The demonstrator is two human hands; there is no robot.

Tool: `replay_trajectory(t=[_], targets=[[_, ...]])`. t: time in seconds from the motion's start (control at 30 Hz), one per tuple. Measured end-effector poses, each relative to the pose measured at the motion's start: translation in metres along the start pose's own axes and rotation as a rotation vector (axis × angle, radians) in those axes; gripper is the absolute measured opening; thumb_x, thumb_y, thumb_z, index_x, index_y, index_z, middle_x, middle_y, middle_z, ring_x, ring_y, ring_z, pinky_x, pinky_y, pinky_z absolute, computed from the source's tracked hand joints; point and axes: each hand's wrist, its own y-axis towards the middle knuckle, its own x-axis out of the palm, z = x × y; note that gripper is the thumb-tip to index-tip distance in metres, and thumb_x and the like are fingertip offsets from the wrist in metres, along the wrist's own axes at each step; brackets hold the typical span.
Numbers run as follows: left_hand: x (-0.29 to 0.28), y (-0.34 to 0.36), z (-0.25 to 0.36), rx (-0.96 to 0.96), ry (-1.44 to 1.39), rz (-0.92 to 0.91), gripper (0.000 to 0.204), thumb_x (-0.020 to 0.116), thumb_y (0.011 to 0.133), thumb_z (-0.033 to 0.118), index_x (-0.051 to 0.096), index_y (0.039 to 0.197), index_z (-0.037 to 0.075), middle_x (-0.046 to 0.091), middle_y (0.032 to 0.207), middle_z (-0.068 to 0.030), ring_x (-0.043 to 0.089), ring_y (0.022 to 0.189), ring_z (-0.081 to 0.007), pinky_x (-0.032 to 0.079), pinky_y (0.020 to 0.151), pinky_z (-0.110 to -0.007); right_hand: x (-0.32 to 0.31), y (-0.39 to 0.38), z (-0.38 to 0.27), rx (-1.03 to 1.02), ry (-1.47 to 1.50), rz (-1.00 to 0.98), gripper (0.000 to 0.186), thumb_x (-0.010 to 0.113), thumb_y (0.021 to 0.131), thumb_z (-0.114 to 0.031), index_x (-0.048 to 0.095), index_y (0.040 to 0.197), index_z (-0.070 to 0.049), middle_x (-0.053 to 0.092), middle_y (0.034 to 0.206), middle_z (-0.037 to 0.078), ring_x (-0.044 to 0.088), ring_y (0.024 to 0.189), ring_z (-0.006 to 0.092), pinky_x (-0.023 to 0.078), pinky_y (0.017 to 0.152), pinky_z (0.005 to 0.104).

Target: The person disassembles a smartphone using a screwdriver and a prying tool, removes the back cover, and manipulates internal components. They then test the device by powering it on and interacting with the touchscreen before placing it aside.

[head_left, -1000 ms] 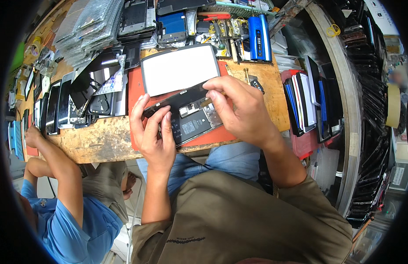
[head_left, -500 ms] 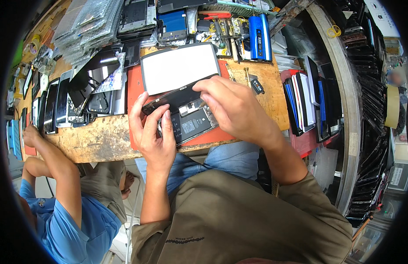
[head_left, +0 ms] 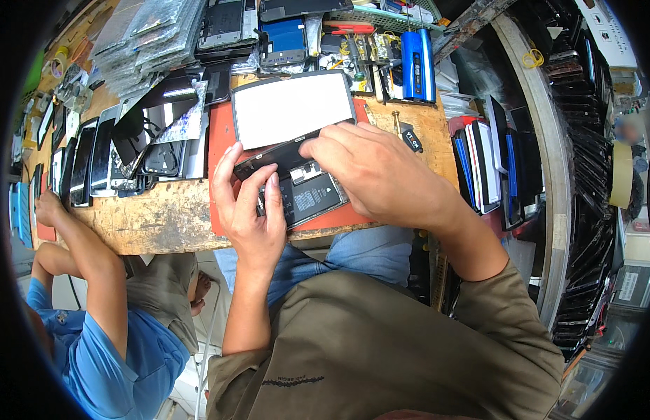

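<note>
An opened smartphone (head_left: pixel 312 199) is in front of me, its black battery and a metal-covered part exposed. Its dark screen panel (head_left: pixel 286 154) stands tilted up along the far side of the body. My left hand (head_left: pixel 253 210) grips the phone's left end, with fingers around the panel and the body's edge. Over the phone's right end, my right hand (head_left: pixel 377 168) is curled, its fingertips against the inner side of the raised panel. The rest of its fingers, and whatever they may pinch, are hidden behind the hand. Below the phone lies a red mat (head_left: pixel 223 126).
A white-topped pad (head_left: pixel 293 108) lies just beyond the phone. Stacked phone parts (head_left: pixel 160 126) and bubble-wrapped packs (head_left: pixel 146 42) crowd the left. A blue device (head_left: pixel 417 66) and small tools stand far right. At left, a co-worker's arm (head_left: pixel 87 245) rests at the bench (head_left: pixel 164 220).
My right hand has shifted slightly left and down over the phone, covering more of its right end. The left hand keeps its grip. The whole view has moved a little.
</note>
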Motion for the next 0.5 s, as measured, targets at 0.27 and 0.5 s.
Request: replay_trajectory(t=[0.27, 0.5], targets=[[-0.002, 0.000, 0.002, 0.010, 0.029, -0.020, 0.015, 0.076, 0.091, 0.001, 0.078, 0.105, 0.003, 0.057, 0.147, -0.0199, 0.056, 0.136, -0.0388, 0.048, 0.108, -0.046, 0.009, -0.002, -0.001, 0.011, -0.015, 0.086, 0.014, 0.065, 0.087, -0.010, 0.059, 0.098, -0.003, 0.065, 0.091, 0.012, 0.069, 0.085, 0.0277, 0.051, 0.074, 0.0379], [0.000, 0.000, 0.002, 0.011, 0.020, -0.008, 0.015, 0.076, 0.091, 0.001, 0.078, 0.105, 0.003, 0.057, 0.147, -0.0199, 0.055, 0.138, -0.0388, 0.047, 0.109, -0.046, 0.009, -0.007, 0.003, 0.006, 0.056, 0.109, 0.022, 0.065, 0.085, -0.006, 0.060, 0.106, 0.000, 0.066, 0.095, 0.013, 0.070, 0.087, 0.0297, 0.052, 0.073, 0.0409]])
